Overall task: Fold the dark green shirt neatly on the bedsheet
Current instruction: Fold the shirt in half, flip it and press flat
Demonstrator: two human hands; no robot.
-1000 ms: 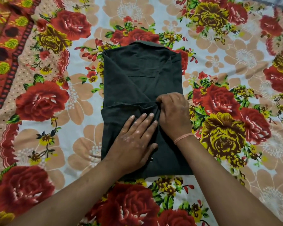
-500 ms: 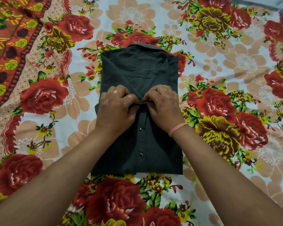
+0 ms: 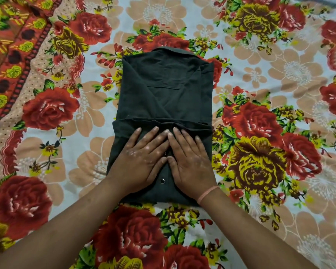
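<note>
The dark green shirt (image 3: 164, 94) lies folded into a narrow rectangle in the middle of the floral bedsheet (image 3: 260, 74), collar at the far end. Its near part is doubled over the middle, with the fold's edge running across just beyond my fingertips. My left hand (image 3: 140, 162) and my right hand (image 3: 188, 162) rest flat, palms down and side by side, on that near part. The fingers are spread and hold nothing. A metal snap button (image 3: 163, 180) shows between my wrists. A pink band circles my right wrist.
The bedsheet carries large red and yellow flowers on a pale ground. A red patterned border (image 3: 14, 55) runs diagonally along the far left. Flat sheet surrounds the shirt on all sides.
Half a second ago both hands pinched the shirt's fold edge at the middle. Now they have let go and lie flat on the near part, a little closer to me.
</note>
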